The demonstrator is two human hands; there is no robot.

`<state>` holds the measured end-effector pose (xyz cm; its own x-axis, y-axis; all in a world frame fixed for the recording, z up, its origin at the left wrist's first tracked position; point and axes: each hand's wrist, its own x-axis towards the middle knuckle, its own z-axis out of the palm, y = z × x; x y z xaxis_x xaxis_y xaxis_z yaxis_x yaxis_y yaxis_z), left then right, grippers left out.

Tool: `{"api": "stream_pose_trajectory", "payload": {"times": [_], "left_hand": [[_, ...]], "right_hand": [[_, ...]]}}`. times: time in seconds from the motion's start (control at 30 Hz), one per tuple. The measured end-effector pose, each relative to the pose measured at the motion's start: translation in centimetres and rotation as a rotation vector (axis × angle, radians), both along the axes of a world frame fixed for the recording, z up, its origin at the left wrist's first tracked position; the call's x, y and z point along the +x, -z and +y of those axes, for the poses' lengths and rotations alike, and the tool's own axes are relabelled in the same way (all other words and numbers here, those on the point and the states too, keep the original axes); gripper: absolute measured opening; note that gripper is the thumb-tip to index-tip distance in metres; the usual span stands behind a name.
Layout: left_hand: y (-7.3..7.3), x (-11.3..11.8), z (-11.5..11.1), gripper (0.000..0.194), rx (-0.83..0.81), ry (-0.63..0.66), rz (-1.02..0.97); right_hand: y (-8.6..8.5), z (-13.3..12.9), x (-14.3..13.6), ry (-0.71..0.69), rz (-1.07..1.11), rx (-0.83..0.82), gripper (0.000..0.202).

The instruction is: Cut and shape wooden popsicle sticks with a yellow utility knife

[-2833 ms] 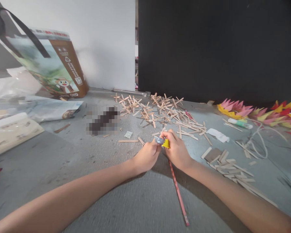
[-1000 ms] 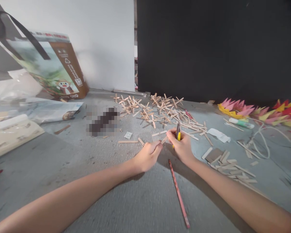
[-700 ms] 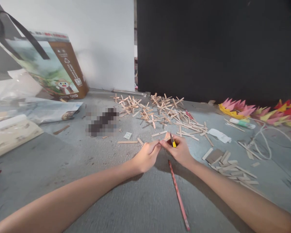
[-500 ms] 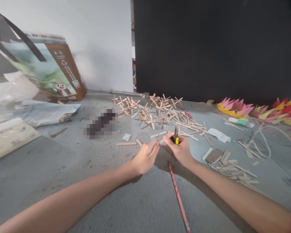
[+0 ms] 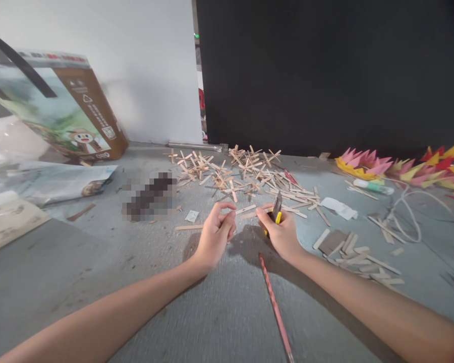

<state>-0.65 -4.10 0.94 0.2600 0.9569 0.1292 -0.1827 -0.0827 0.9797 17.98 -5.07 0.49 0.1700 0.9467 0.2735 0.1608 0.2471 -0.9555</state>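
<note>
My right hand (image 5: 282,229) is closed around a yellow-and-black utility knife (image 5: 278,205), its blade end pointing up and away. A wooden craft stick (image 5: 249,215) also sticks out leftward from between the thumb and index finger of this hand. To its left, my left hand (image 5: 216,234) is raised with loosely curled fingers; the index finger stands apart from the thumb and I see nothing held. Below the hands, a red patterned pencil (image 5: 274,302) lies on the grey tabletop (image 5: 166,312). Another craft stick (image 5: 189,228) lies just left of my left hand.
Craft sticks joined into crosses (image 5: 230,169) are heaped at the back. Short stick pieces (image 5: 359,257) lie to the right, near a white cable (image 5: 416,222), a glue stick (image 5: 373,186) and folded paper shapes (image 5: 366,164). A printed bag (image 5: 71,111) stands back left.
My left hand has let go of the craft stick and drawn left, its fingers loosening. The stick stays in my right hand with the knife. The view has shifted slightly.
</note>
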Motion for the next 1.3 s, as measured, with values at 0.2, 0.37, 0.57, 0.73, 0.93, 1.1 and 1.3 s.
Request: {"api": "stream_pose_trajectory", "payload": {"times": [0.2, 0.37, 0.57, 0.73, 0.93, 1.1, 1.3], "left_hand": [[0.2, 0.1, 0.0, 0.023, -0.006, -0.001, -0.029], [0.0, 0.2, -0.1, 0.027, -0.024, -0.015, -0.041], [-0.1, 0.2, -0.2, 0.025, -0.026, -0.016, -0.048], [-0.3, 0.1, -0.3, 0.033, -0.041, -0.011, -0.054], [0.1, 0.0, -0.3, 0.035, 0.054, 0.115, 0.271], [-0.1, -0.2, -0.5, 0.033, 0.129, 0.197, 0.371], [-0.3, -0.2, -0.5, 0.033, 0.048, 0.132, 0.149]], "right_hand": [[-0.1, 0.1, 0.0, -0.001, -0.004, 0.002, 0.042], [0.3, 0.1, 0.1, -0.009, 0.017, -0.031, 0.040], [0.5, 0.2, 0.1, 0.010, 0.007, -0.031, 0.041], [0.4, 0.2, 0.1, -0.025, -0.003, -0.021, 0.040], [-0.5, 0.0, -0.2, -0.097, -0.095, 0.024, 0.040], [-0.6, -0.3, -0.1, -0.165, -0.193, 0.056, 0.032], [0.3, -0.1, 1.7, -0.047, -0.542, 0.193, 0.026]]}}
